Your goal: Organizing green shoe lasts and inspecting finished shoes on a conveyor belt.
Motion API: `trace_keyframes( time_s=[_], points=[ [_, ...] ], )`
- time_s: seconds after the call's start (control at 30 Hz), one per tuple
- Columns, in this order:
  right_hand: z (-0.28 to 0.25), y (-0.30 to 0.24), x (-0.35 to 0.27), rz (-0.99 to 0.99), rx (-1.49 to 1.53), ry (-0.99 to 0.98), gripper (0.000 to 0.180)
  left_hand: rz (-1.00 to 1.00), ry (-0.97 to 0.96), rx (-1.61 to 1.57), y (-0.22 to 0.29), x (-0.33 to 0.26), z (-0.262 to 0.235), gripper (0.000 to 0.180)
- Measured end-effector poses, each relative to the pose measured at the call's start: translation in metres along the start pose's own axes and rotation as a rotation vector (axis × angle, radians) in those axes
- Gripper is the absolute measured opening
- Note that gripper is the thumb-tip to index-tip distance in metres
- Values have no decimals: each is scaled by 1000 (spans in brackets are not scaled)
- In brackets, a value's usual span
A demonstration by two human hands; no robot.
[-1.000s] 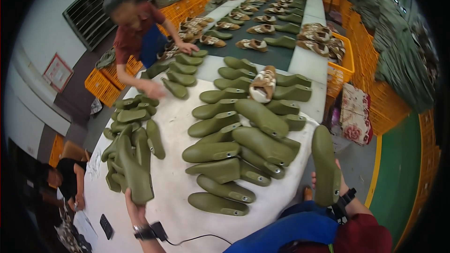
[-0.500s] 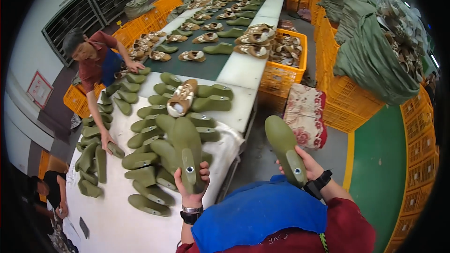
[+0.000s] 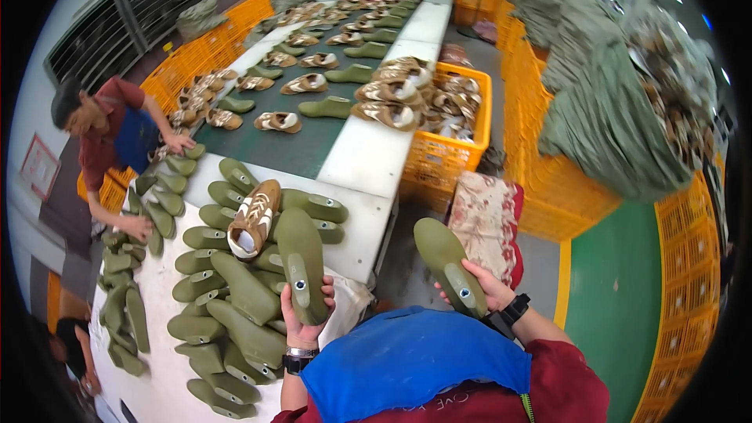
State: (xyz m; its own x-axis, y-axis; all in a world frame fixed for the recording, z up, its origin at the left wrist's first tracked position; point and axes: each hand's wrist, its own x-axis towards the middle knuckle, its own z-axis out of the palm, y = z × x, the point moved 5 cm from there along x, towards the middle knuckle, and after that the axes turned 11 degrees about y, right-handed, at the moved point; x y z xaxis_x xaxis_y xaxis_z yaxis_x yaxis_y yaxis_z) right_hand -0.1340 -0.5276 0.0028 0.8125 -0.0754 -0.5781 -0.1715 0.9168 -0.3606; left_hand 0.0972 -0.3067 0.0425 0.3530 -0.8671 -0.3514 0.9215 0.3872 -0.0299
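My left hand (image 3: pixel 307 317) is closed round the heel end of an olive-green shoe last (image 3: pixel 299 247), held upright, sole toward me, over the table's edge. A second green shoe last (image 3: pixel 440 254) is gripped by its heel part in my right hand (image 3: pixel 487 288), out over the floor right of the table. Both show a small metal-rimmed hole near the heel. Left of my left hand lies a cluster of similar lasts (image 3: pixel 243 286) on the white-covered table (image 3: pixel 168 282). A brown-and-white shoe (image 3: pixel 254 219) rests on top of them.
A co-worker (image 3: pixel 117 129) reaches over more lasts (image 3: pixel 125 313) at the left. Beyond, a dark conveyor belt (image 3: pixel 258 141) carries shoes and lasts. Shoes sit on its white side ledge (image 3: pixel 368 137). An orange crate (image 3: pixel 446 149) and a flowered cloth bundle (image 3: pixel 482 223) stand to the right.
My view has shifted, so the table and belt sit lower and farther left. Both hands keep hold of their lasts. The co-worker's near hand has drawn back toward their side.
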Motion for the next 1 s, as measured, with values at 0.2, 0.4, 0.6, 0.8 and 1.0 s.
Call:
trace_keyframes(
  time_s=[0.2,0.4,0.6,0.8,1.0],
  points=[
    [29,-68,67,44,-19,52,53,94,14,98,32,36,0,69],
    [79,-125,151,239,-88,5,56,242,50,151,45,25,-14,75],
    [120,-173,275,423,-136,-74,57,499,152,234,42,20,-6,76],
    [100,-219,355,575,-46,-38,55,584,71,87,29,90,37,71],
    [27,-256,380,778,-317,-137,43,598,88,13,19,224,67,63]
  ],
)
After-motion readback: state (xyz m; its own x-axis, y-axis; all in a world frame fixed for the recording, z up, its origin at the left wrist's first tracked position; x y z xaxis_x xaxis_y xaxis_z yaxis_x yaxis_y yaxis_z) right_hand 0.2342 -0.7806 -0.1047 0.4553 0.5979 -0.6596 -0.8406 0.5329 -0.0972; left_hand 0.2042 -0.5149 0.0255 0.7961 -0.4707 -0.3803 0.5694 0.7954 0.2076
